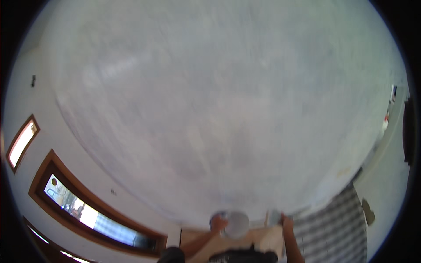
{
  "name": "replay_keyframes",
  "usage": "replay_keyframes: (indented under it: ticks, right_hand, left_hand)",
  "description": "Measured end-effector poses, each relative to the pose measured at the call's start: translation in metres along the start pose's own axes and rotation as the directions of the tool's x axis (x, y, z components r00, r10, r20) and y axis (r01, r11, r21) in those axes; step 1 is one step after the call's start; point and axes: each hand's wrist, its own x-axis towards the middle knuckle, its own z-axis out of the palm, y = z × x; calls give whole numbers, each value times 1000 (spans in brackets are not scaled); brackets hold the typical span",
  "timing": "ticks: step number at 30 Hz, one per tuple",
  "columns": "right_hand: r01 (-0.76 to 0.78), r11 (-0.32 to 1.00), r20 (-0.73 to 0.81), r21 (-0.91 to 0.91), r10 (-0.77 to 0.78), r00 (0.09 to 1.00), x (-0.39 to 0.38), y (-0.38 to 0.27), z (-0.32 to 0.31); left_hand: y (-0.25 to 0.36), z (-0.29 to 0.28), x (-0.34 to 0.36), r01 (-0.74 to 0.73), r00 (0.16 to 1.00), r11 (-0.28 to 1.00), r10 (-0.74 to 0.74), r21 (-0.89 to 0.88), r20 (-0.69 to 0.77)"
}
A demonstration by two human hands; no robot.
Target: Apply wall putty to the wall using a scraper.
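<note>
Low in the view, my left hand [218, 222] is closed at the side of a round, pale grey-white container [237, 225]. What lies inside the container is too blurred to tell. To its right, my right hand [287, 222] is closed around a small, flat, pale tool [274, 218] with a light tan strip along its left side. The exact kind of this tool does not show. Both hands are near the lower edge of a large, pale, streaky plastered surface [219, 109] that fills most of the view. The tool and that surface cannot be seen touching clearly.
A light wooden board [259, 246] lies below my hands, with a dark object [243, 256] at the bottom edge. Grey checked floor [329, 225] spreads at lower right. At left are a brown-framed doorway [87, 193] and a small brown-framed window [23, 143].
</note>
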Motion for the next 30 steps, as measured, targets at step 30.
replay_keyframes:
  ticks: [30]
  right_hand:
    - [-35, 940, 393, 338, -107, 913, -139, -125, 60]
  left_hand:
    - [144, -121, 19, -214, 972, 960, 228, -182, 57]
